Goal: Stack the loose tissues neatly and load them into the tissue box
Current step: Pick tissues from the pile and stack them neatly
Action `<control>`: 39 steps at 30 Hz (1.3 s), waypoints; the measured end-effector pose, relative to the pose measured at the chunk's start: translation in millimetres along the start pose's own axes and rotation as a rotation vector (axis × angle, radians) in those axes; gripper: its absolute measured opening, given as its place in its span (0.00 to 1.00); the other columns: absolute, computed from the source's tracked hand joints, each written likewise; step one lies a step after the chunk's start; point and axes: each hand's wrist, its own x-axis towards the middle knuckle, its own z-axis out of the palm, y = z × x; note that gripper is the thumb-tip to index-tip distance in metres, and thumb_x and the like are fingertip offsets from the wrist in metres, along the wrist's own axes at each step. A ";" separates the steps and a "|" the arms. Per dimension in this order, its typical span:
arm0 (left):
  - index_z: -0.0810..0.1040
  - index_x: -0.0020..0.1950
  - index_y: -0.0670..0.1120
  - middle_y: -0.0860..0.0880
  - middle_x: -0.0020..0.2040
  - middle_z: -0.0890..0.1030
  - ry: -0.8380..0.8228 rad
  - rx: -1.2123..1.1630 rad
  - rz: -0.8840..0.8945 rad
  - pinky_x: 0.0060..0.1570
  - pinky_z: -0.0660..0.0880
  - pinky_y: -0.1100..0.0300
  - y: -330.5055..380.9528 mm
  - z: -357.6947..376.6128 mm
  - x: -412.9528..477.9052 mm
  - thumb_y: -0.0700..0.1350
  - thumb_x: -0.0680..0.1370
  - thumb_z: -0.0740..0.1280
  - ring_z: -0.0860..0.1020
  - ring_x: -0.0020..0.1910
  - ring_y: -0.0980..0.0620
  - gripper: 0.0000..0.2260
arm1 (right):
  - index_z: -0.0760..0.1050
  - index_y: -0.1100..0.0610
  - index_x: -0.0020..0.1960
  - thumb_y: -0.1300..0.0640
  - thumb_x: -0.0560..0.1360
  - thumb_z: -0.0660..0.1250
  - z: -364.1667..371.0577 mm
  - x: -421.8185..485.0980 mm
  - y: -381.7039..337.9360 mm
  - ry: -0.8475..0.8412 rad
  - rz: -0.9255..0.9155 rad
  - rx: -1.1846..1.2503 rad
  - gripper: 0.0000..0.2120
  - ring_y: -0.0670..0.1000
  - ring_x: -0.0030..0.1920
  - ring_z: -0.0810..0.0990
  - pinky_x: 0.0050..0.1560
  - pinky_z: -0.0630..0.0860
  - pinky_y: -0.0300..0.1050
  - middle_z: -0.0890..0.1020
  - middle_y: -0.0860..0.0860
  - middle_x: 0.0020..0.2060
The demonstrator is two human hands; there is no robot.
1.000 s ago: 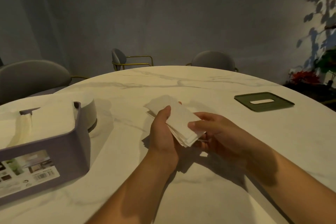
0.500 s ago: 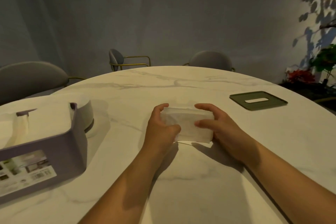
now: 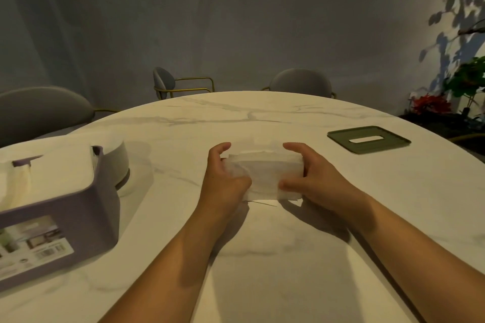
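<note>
Tissue stack [image 3: 262,173] sits in the middle of the table [image 3: 262,257], long side across; both hands bracket it by the short ends. Left hand [image 3: 223,178] grips the left end, thumb on the near side, fingers curled over the far side. Right hand [image 3: 312,178] grips the right end the same way. Both grips are narrow and closed on the paper, not wide; whether the stack is lifted or resting on the table is hard to tell, though its bottom edge looks to be touching.

Purple tissue box [image 3: 86,207] stands at the left edge, open-topped, with something white already showing inside; a white round thing [image 3: 119,162] is just behind it. Green slotted lid [image 3: 368,139] lies flat toward the right edge, well apart from the box and the stack.

Risks, as I judge them:
- The stack is soft, so squeezing from the ends could buckle the middle and fan the sheets.
- A sheet edge pokes out on the far side and another at the near right corner; either could snag the box rim or peel off on the carry left.
- The bottom sheets have no support, so lifting by the ends may shed them.
- The box looks part full, so the stack may crumple or ride high and stop the lid from seating.
</note>
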 end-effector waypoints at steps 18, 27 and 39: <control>0.61 0.68 0.58 0.51 0.59 0.66 -0.134 0.049 0.058 0.40 0.77 0.70 3.0 7.5 -6.3 0.30 0.74 0.65 0.71 0.50 0.52 0.31 | 0.60 0.41 0.66 0.60 0.73 0.71 -1.2 3.3 -1.5 0.043 -0.050 0.094 0.30 0.47 0.51 0.75 0.43 0.75 0.32 0.74 0.42 0.52; 0.66 0.64 0.56 0.54 0.50 0.73 -0.041 -0.027 0.052 0.37 0.76 0.73 -3.1 5.5 -3.8 0.30 0.74 0.64 0.75 0.46 0.57 0.26 | 0.66 0.46 0.65 0.64 0.68 0.75 -22.4 7.4 5.0 -0.009 0.026 -0.112 0.32 0.50 0.49 0.77 0.53 0.77 0.43 0.76 0.48 0.52; 0.65 0.67 0.54 0.58 0.48 0.68 -0.086 0.066 0.087 0.33 0.73 0.75 -3.4 5.8 -2.8 0.29 0.74 0.61 0.71 0.45 0.57 0.28 | 0.70 0.41 0.57 0.62 0.69 0.74 -17.0 7.6 12.7 -0.030 -0.041 -0.016 0.24 0.48 0.48 0.78 0.45 0.79 0.37 0.77 0.45 0.50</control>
